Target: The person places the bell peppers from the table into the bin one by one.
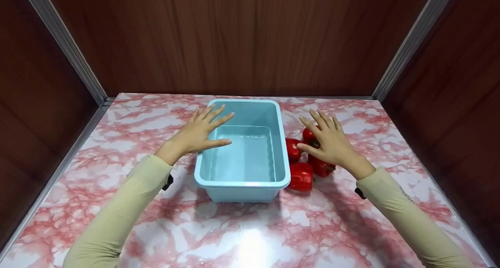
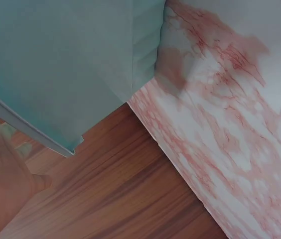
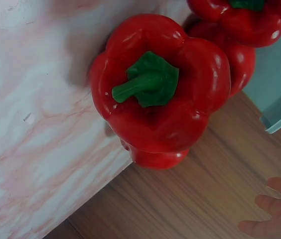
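I saw left hand (image 1: 199, 133) flat, fingers spread wide, over tub's (image 1: 243, 182) left rim, holding nothing. Right hand (image 1: 330, 141) likewise spread, empty, just above peppers (image 1: 300, 176). Peppers lay clustered on bench (image 1: 117, 143), against tub's right wall, partly under my right palm.

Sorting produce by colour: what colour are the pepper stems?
Green, on the red peppers; clearest in the right wrist view.

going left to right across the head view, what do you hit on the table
left hand → light blue tub → red peppers → right hand
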`<act>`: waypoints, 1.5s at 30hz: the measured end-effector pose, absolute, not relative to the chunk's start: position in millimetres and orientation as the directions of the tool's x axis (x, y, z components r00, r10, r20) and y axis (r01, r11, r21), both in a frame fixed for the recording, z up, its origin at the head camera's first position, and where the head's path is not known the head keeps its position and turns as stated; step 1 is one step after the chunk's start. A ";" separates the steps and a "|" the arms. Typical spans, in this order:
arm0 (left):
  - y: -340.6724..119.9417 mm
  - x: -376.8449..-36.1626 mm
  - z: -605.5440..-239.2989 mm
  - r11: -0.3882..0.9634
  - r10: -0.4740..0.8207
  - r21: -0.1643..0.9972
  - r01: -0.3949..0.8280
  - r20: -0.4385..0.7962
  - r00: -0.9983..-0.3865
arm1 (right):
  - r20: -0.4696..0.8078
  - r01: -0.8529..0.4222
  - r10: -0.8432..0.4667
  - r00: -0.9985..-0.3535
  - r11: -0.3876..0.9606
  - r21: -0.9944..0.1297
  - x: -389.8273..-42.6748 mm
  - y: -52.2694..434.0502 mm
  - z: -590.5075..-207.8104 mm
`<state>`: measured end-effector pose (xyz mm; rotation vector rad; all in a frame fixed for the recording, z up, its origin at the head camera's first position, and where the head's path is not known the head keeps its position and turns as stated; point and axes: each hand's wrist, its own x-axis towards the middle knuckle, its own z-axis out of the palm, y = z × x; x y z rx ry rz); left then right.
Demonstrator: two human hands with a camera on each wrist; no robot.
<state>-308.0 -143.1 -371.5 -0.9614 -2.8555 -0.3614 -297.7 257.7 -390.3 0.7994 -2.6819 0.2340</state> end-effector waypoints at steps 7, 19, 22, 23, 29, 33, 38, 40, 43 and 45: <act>-144.9 -307.4 -371.5 0.772 0.574 0.236 0.590 0.140 -0.807 | 0.362 -0.551 -0.494 -0.791 0.832 -0.068 -297.6 258.8 -391.2; -146.9 -307.0 -371.7 0.770 0.569 0.281 0.572 0.101 -0.816 | 0.329 -0.521 -0.469 -0.820 0.849 -0.088 -296.9 262.2 -391.5; -147.1 -306.8 -371.1 0.773 0.568 0.282 0.568 0.091 -0.818 | 0.330 -0.517 -0.465 -0.821 0.852 -0.086 -297.0 263.5 -392.2; -147.3 -306.8 -371.1 0.774 0.567 0.282 0.567 0.091 -0.819 | 0.329 -0.516 -0.464 -0.823 0.852 -0.087 -297.0 263.9 -392.4; -148.1 -305.5 -371.0 0.773 0.567 0.283 0.568 0.094 -0.819 | 0.310 -0.495 -0.447 -0.839 0.864 -0.093 -296.4 266.9 -394.9; -149.2 -304.1 -372.0 0.774 0.563 0.292 0.562 0.089 -0.822 | 0.295 -0.481 -0.435 -0.850 0.871 -0.101 -296.3 268.7 -397.3; -151.0 -303.8 -372.2 0.769 0.566 0.306 0.561 0.082 -0.820 | 0.298 -0.482 -0.436 -0.849 0.871 -0.097 -296.2 270.4 -399.9; -151.5 -303.9 -372.4 0.770 0.564 0.310 0.557 0.075 -0.822 | 0.304 -0.484 -0.439 -0.845 0.871 -0.087 -296.4 271.3 -401.0; -152.3 -304.2 -373.0 0.777 0.555 0.317 0.544 0.061 -0.829 | 0.309 -0.484 -0.440 -0.843 0.872 -0.079 -296.4 272.2 -402.3; -152.8 -304.2 -373.4 0.783 0.548 0.319 0.534 0.054 -0.835 | 0.301 -0.479 -0.436 -0.848 0.874 -0.081 -296.3 272.6 -403.0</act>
